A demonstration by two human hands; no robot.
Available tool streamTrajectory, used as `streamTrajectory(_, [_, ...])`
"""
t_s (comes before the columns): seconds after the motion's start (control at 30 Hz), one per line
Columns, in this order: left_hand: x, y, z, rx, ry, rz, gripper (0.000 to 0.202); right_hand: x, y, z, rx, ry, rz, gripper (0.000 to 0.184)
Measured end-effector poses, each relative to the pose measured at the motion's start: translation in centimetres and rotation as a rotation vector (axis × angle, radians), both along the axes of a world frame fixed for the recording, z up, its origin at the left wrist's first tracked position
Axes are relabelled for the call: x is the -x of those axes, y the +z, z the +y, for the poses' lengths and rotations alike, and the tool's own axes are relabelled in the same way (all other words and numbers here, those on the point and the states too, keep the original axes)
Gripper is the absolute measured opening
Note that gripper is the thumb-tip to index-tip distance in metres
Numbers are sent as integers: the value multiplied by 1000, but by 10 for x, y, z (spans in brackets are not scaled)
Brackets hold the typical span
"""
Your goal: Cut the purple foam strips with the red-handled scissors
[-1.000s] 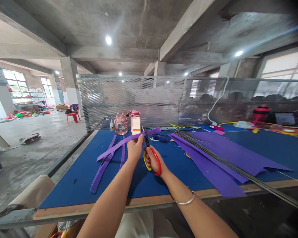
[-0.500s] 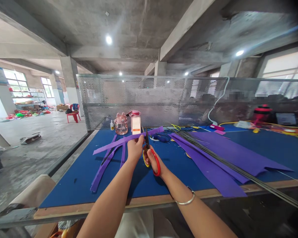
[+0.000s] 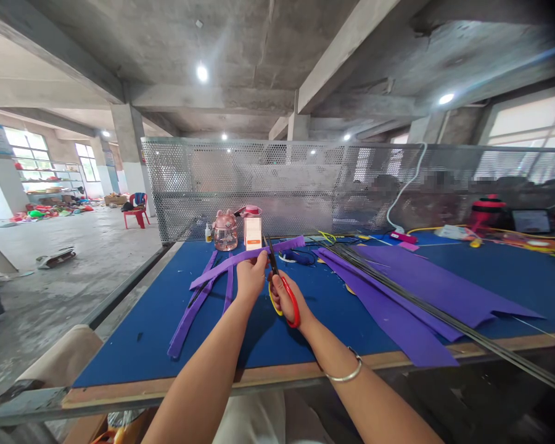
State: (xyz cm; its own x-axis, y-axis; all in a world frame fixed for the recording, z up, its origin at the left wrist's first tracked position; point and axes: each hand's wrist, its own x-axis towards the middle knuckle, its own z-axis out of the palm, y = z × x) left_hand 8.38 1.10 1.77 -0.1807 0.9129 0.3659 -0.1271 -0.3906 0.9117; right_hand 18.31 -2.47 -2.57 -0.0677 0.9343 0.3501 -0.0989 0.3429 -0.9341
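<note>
Between thumb and fingers, my left hand [image 3: 250, 276] pinches a purple strip [image 3: 217, 271] that runs slantwise above the table. My right hand [image 3: 287, 297] grips scissors [image 3: 292, 308] with one red and one yellow handle loop. Their dark blades point away from me and meet the strip just right of my left fingertips; whether they have cut into it I cannot tell. Under the held strip, more purple strips [image 3: 187, 325] lie on the blue tabletop [image 3: 134, 333]. To the right, large purple sheets [image 3: 398, 320] are spread out, with a bundle of thin grey rods [image 3: 425, 305] across them.
At the table's back stand a pink clear bottle [image 3: 226, 231], a small white dropper bottle [image 3: 208, 233] and a phone with a lit screen [image 3: 254, 234]. A perforated metal screen [image 3: 240, 179] rises behind. A pink power strip [image 3: 401, 237] sits at the back right.
The held strip's left end has shifted right, so less of it sticks out left of my left hand. The scissors' handles look closer together; both hands stay nearly in place.
</note>
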Motion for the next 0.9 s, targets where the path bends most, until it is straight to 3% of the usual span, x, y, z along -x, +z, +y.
streamTrajectory(0.27, [0,2,-2,14,-4,-114,34,-2,-2,1,-33,-25,-43,55])
streamTrajectory(0.57, [1,1,-1,7,-17,-17,32,1,3,-1,59,61,66,59])
streamTrajectory(0.9, [-1,8,-7,29,-3,-108,31,-1,-5,0,-57,99,-1,71])
